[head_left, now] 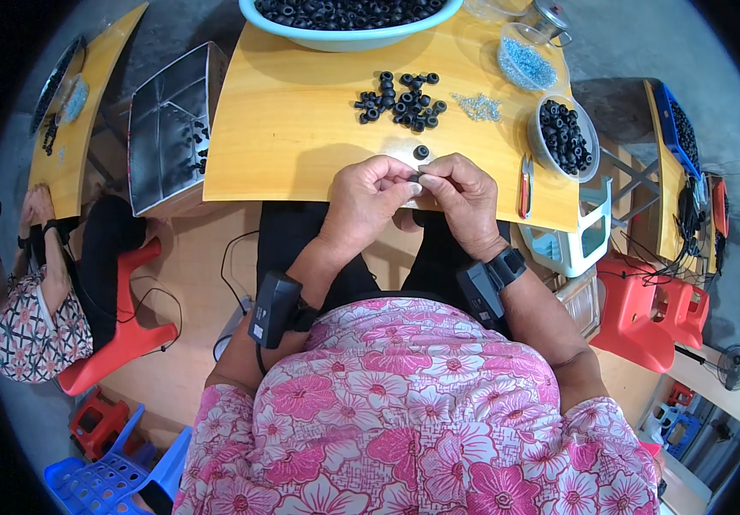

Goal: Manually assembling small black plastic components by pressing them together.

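My left hand (361, 204) and my right hand (467, 199) meet at the table's front edge, fingertips pinched together on a small black piece (416, 178). Fingers cover most of it, so its exact shape is hidden. Just beyond them a single black ring-shaped piece (421, 152) lies on the table (275, 129). Farther off is a loose pile of similar black pieces (401, 102). To its right lies a small heap of clear bluish bits (478, 107). A pair of red-handled snips (526, 186) rests to the right of my right hand.
A large light-blue basin (344, 39) of black pieces stands at the far edge. On the right are a clear tub (593, 140) of black pieces and a bowl of bluish bits (528, 65). An open box (172, 129) stands left of the table; another person (52, 292) sits beyond.
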The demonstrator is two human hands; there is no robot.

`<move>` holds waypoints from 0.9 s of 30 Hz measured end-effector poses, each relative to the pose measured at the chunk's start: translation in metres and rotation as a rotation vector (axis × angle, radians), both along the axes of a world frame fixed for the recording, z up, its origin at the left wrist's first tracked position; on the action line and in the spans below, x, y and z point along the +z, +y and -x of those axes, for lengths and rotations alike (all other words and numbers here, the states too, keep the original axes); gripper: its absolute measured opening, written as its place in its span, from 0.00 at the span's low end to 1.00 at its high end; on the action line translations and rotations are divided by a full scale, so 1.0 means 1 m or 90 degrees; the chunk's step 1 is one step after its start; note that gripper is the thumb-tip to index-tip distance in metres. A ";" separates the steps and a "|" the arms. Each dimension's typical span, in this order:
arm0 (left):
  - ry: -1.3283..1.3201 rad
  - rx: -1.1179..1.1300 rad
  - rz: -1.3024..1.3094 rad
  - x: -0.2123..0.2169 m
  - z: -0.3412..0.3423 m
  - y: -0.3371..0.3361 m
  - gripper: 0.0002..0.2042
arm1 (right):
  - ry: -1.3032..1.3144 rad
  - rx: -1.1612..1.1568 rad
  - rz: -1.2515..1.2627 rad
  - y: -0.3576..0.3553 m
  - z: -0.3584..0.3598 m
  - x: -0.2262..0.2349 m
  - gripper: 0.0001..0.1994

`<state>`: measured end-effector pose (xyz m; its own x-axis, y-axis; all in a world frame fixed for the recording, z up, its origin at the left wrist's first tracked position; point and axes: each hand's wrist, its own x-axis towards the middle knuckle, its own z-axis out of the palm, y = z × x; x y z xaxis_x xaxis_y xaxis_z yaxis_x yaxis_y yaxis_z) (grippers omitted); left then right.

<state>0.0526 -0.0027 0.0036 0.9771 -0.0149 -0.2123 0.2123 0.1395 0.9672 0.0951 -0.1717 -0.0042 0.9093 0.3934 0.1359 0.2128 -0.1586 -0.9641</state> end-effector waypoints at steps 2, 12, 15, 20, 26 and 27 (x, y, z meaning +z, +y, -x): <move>-0.003 0.002 0.009 -0.002 0.000 -0.001 0.07 | 0.126 -0.017 -0.028 0.000 0.004 0.008 0.04; -0.046 0.028 0.033 -0.009 -0.002 -0.002 0.07 | 0.180 -0.016 -0.079 -0.002 -0.002 0.007 0.05; -0.045 0.027 0.031 -0.011 -0.002 -0.001 0.07 | 0.239 -0.007 -0.088 -0.002 -0.006 0.007 0.05; -0.056 0.028 -0.001 -0.013 -0.001 0.000 0.07 | 0.299 -0.007 -0.093 0.001 -0.010 0.012 0.05; -0.053 0.027 0.025 -0.011 -0.001 -0.001 0.07 | 0.382 0.013 -0.098 -0.001 -0.016 0.016 0.05; -0.051 0.027 0.038 -0.010 -0.001 0.000 0.07 | 0.382 0.013 -0.098 -0.002 -0.017 0.017 0.05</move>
<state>0.0535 -0.0031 -0.0061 0.9909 0.0159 -0.1334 0.1273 0.2046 0.9705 0.1120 -0.1736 0.0130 0.8376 0.4276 -0.3400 -0.3721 -0.0091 -0.9281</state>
